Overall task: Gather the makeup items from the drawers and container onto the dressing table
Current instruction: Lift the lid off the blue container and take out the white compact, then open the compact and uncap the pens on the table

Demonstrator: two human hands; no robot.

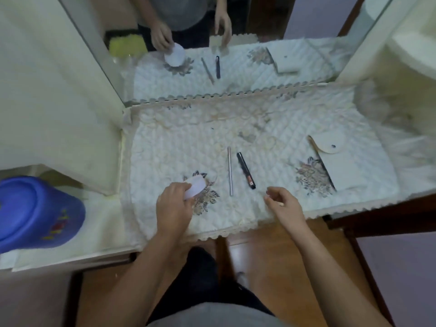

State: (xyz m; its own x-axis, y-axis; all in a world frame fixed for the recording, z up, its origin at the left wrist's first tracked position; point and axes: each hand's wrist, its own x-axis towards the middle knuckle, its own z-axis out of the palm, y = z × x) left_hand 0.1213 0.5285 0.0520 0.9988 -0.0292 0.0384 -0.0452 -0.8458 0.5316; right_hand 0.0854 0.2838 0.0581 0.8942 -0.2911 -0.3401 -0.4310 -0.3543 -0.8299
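My left hand [174, 204] grips a small round white jar [196, 188], held low over the quilted white cloth [165, 147] of the dressing table. My right hand [284, 204] hovers at the table's front edge, fingers loosely curled around the cloth's lace edge. Between the hands lie a slim silver pencil [230, 170] and a black tube with a red label [246, 169], side by side. A white pouch with a round flap [335, 161] lies at the right of the cloth.
A mirror [212, 55] stands behind the table and reflects the hands and items. A blue plastic container [35, 211] sits on the lower surface to the left. White cabinet panels flank the table. Brown wooden drawer fronts [271, 244] sit below the front edge.
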